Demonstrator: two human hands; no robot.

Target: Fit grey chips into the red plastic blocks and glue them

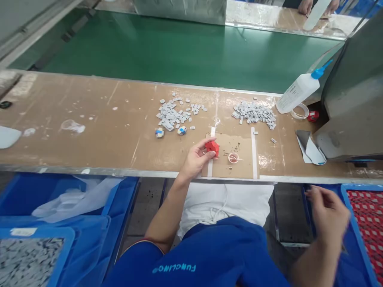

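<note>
My left hand (194,161) grips a small red plastic piece (212,148) between thumb and fingers, just above a cardboard pad (243,171) on the bench. Beside it on the pad sits a small round cup (232,158) with a thin white stick in it, and dark crumbs lie around. Off the bench's front edge at the right, my right hand (330,215) is slightly blurred, its fingers curled in a pinch. What that pinch holds, if anything, I cannot make out. The hand is near a blue crate (345,195) of red pieces (368,223).
Two piles of small grey pieces (172,113) (254,113) lie on the bench, with two taped bundles (159,132) (182,130). At the right stand a squeeze bottle (299,91) and a tape roll (300,111). Behind runs a green belt (179,52); a co-worker's hand (305,7) shows beyond.
</note>
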